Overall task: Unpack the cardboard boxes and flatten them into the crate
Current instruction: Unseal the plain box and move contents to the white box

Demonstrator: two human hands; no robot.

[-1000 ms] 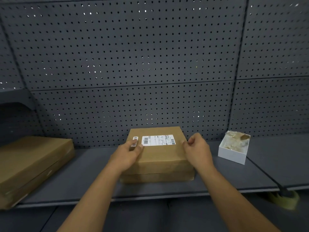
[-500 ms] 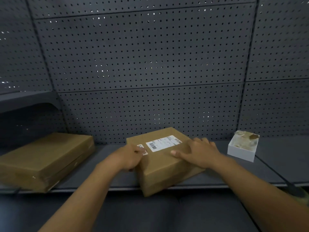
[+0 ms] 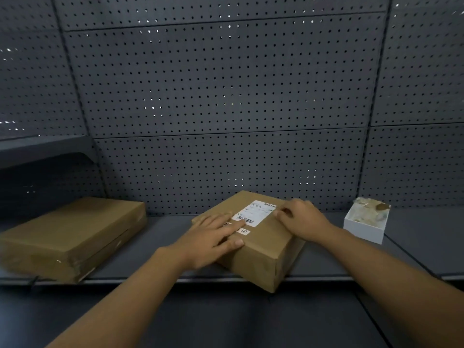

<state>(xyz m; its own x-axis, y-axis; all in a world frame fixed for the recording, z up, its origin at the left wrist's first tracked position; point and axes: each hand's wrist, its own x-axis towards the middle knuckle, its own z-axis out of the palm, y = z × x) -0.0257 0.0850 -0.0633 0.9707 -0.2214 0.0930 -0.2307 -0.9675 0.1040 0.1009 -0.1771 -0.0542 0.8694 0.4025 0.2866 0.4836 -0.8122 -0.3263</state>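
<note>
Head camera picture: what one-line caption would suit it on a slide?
Both hands, left hand flat and right hand curled, rest on a labelled cardboard box turned askew on a grey shelf.

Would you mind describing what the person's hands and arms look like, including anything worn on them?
Both forearms are bare, with no sleeves in view. The left hand and right hand wear no gloves, and no watch, ring or bracelet shows.

Bare shelf (image 3: 165,229) lies between flat box (image 3: 72,234) and labelled box (image 3: 263,249).
</note>
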